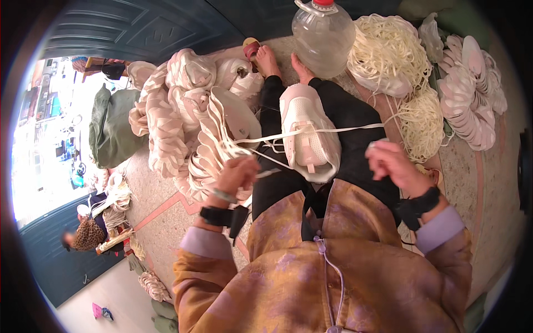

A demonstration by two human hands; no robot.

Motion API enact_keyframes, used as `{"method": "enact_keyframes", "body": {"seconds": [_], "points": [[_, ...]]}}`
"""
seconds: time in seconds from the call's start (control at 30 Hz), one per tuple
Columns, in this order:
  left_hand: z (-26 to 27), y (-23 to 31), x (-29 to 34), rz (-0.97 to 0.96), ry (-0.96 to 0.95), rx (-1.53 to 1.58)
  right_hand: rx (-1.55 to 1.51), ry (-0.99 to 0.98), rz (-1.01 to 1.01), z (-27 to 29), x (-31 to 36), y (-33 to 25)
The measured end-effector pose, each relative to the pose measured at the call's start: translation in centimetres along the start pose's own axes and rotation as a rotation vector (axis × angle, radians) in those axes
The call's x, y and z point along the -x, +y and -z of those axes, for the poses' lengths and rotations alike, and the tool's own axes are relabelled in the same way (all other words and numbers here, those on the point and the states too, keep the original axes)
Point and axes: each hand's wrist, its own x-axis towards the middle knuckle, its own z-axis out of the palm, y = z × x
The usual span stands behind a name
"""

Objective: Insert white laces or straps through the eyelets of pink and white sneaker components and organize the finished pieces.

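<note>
A white and pale pink shoe [312,125] lies on my lap between my black-trousered thighs, its heel opening toward me. White shoelace [350,129] runs out from it to both sides. My left hand [239,173], left of the shoe, is closed and somewhat blurred; lace strands lead down to its fingers. Right of the shoe hovers my right hand [395,165], with fingers curled together. The right-hand lace passes just above it over my thigh, and whether its fingers pinch anything is too small to make out. Both wrists wear black straps.
Stacked pale pink shoe uppers [172,114] cover the floor at left, beside a green sack [112,127]. Ahead stands a large clear bottle [323,41] near my bare feet. Heaped cream laces [391,53] and more shoe parts [472,94] lie at right. Another person [89,233] sits far left.
</note>
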Motion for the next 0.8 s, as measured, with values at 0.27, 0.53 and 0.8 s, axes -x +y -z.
{"method": "enact_keyframes", "body": {"seconds": [0.27, 0.53, 0.8], "points": [[-8.1, 2.6, -3.9, -0.156, -0.345, -0.188, 0.292, 0.015, 0.372, -5.5, -8.1, 0.8], [-10.3, 3.4, -6.7, -0.162, -0.215, -0.095, -0.044, 0.253, 0.439, -6.2, -11.2, 1.2], [-9.2, 1.9, -6.1, -0.172, -0.288, 0.01, -0.066, 0.273, 0.47, -6.8, -11.5, 1.4]]}}
